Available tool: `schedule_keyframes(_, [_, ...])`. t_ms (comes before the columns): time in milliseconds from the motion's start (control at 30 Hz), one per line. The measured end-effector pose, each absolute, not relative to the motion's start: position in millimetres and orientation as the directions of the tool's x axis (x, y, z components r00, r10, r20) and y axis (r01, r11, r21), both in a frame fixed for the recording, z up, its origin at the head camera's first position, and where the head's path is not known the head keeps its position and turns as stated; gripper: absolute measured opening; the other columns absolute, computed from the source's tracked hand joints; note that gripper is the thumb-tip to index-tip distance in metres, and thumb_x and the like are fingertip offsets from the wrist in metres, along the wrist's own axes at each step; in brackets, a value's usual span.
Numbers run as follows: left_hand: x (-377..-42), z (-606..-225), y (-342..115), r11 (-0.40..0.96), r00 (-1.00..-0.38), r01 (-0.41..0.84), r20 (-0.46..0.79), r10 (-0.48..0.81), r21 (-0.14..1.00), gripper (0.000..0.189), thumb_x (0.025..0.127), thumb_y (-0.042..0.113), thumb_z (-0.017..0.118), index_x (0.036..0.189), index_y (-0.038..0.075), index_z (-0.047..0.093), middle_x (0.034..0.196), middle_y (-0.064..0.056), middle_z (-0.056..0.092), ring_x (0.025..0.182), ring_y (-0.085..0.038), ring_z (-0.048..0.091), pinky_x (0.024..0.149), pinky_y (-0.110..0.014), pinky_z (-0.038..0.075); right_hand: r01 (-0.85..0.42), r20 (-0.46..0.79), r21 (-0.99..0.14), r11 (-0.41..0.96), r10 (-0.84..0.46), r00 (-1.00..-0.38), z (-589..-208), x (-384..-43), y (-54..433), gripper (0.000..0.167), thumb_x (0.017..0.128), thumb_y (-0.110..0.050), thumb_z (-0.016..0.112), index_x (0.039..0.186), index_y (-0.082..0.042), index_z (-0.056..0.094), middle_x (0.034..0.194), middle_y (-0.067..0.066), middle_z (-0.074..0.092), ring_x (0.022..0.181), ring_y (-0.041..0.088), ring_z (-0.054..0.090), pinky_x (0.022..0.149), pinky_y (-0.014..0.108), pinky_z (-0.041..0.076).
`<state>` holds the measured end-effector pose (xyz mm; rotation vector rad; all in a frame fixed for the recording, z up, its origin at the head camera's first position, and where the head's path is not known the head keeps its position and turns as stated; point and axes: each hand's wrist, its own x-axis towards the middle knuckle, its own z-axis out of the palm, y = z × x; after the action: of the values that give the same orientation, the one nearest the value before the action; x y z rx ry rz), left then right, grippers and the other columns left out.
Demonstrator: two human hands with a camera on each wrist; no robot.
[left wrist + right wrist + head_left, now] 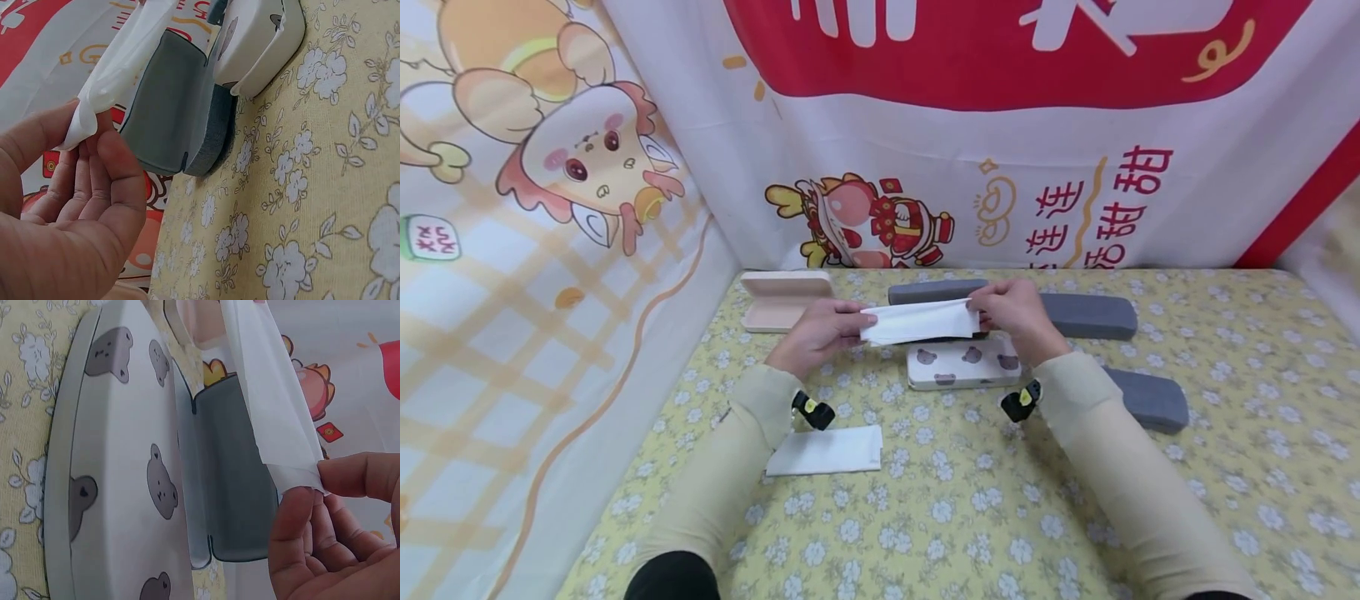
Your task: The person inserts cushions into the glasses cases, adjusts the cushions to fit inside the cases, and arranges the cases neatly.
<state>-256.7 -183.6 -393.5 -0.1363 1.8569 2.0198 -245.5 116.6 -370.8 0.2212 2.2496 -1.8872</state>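
Note:
A folded white tissue (921,322) is stretched between my two hands, raised above the table. My left hand (823,329) pinches its left end between thumb and fingers, while my right hand (1015,315) pinches the right end. Just below and nearer to me lies a closed white glasses case (962,371) printed with brown bear heads. Behind it stands a grey-blue glasses case (234,481) with its lid up, partly covered by the tissue in the head view. The left wrist view shows the soft, rounded end of the tissue (103,94) at the left fingertips.
An open pink glasses case (790,302) sits at the back left. Closed grey cases lie to the right, one farther back (1090,317) and one nearer (1153,402), partly behind the right sleeve. Another folded white tissue (831,450) lies on the floral tablecloth (940,517) by the left forearm.

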Motion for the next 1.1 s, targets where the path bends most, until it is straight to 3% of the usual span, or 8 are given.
schedule_keyframes(300, [-267.1, -401.8, -172.1, -0.118, -0.918, -0.378, -0.355, 0.177, 0.918, 0.038, 0.091, -0.002, 0.073, 0.128, -0.005, 0.063, 0.121, -0.019, 0.065, 0.099, -0.024, 0.066, 0.089, -0.037, 0.055, 0.264, -0.262, -0.951, 0.159, 0.032, -0.964, -376.6, -253.8, 120.8, 0.022, 0.094, -0.006, 0.065, 0.112, 0.006, 0.068, 0.126, 0.014, 0.056, 0.087, 0.024, 0.063, 0.09, 0.045, 0.054])
schedule_keyframes(500, [-273.2, -406.6, -164.8, -0.217, -0.911, -0.406, -0.376, 0.168, 0.888, 0.041, 0.09, -0.009, 0.069, 0.13, -0.007, 0.059, 0.124, -0.022, 0.063, 0.106, -0.03, 0.066, 0.1, -0.044, 0.05, 0.272, -0.271, -0.942, 0.197, 0.032, -0.962, -382.3, -259.7, 127.6, 0.024, 0.092, -0.002, 0.066, 0.113, 0.008, 0.068, 0.127, 0.017, 0.055, 0.084, 0.024, 0.063, 0.092, 0.046, 0.054])
schedule_keyframes(633, [-276.1, -409.7, -158.9, -0.247, -0.911, -0.411, -0.383, 0.156, 0.877, 0.042, 0.087, -0.009, 0.071, 0.128, -0.006, 0.061, 0.123, -0.021, 0.064, 0.108, -0.03, 0.065, 0.1, -0.042, 0.05, 0.28, -0.279, -0.934, 0.221, 0.037, -0.96, -384.7, -264.0, 132.2, 0.023, 0.091, 0.0, 0.066, 0.113, 0.008, 0.068, 0.123, 0.018, 0.057, 0.087, 0.027, 0.062, 0.095, 0.049, 0.052])
schedule_keyframes(900, [-284.5, -422.5, -147.8, -0.119, -0.931, -0.364, -0.36, 0.055, 0.924, 0.034, 0.082, -0.006, 0.079, 0.114, -0.004, 0.068, 0.11, -0.018, 0.069, 0.09, -0.024, 0.069, 0.093, -0.04, 0.054, 0.281, -0.271, -0.918, 0.279, 0.076, -0.96, -394.2, -269.8, 132.8, 0.018, 0.093, 0.001, 0.067, 0.109, 0.008, 0.07, 0.113, 0.018, 0.061, 0.092, 0.03, 0.063, 0.09, 0.047, 0.054])
schedule_keyframes(1100, [-289.3, -426.6, -143.5, -0.048, -0.943, -0.332, -0.333, -0.007, 0.942, 0.033, 0.082, -0.002, 0.081, 0.113, -0.003, 0.07, 0.106, -0.016, 0.071, 0.085, -0.021, 0.07, 0.084, -0.035, 0.057, 0.299, -0.275, -0.908, 0.293, 0.123, -0.954, -400.3, -277.5, 130.1, 0.018, 0.092, 0.0, 0.069, 0.109, 0.007, 0.071, 0.11, 0.018, 0.064, 0.088, 0.028, 0.065, 0.088, 0.046, 0.056])
